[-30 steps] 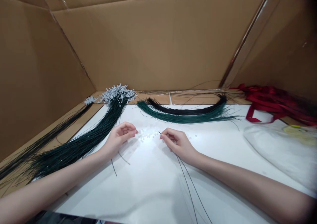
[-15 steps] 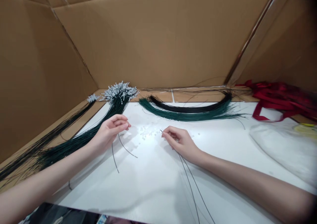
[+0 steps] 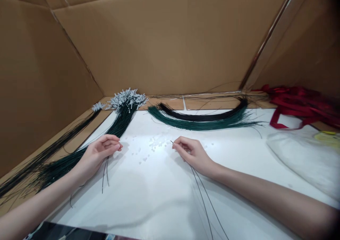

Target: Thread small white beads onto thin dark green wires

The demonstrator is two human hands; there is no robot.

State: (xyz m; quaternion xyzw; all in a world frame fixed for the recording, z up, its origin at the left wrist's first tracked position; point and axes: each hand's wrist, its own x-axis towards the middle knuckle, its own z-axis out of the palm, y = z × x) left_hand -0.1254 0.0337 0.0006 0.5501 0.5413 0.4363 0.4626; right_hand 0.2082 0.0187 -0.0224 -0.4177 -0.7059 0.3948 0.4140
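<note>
Thin dark wires (image 3: 201, 194) run out below my right hand (image 3: 191, 151), which is closed around them. One short wire tip pokes out past its thumb and forefinger. To the left, my left hand (image 3: 102, 149) has its fingers curled and pinched, with dark wire ends (image 3: 103, 176) hanging beneath it; the rest of that wire is hidden by the hand. Small white beads (image 3: 156, 143) lie scattered on the white board (image 3: 148, 204) between both hands. Behind my left hand rests a bundle of dark green wires (image 3: 120, 121) with white beaded tips (image 3: 128, 100).
Bundles of black wire (image 3: 204, 117) and green wire (image 3: 202, 125) lie curved at the back. A thinner beaded bundle (image 3: 66, 135) is at far left. Red ribbon (image 3: 294, 103) and a clear plastic bag (image 3: 300, 162) sit at right. Cardboard walls (image 3: 159, 45) enclose the board.
My left hand has moved left and slightly down, away from the beads, its dangling wire ends moving along. My right hand stays nearly in place with its wires.
</note>
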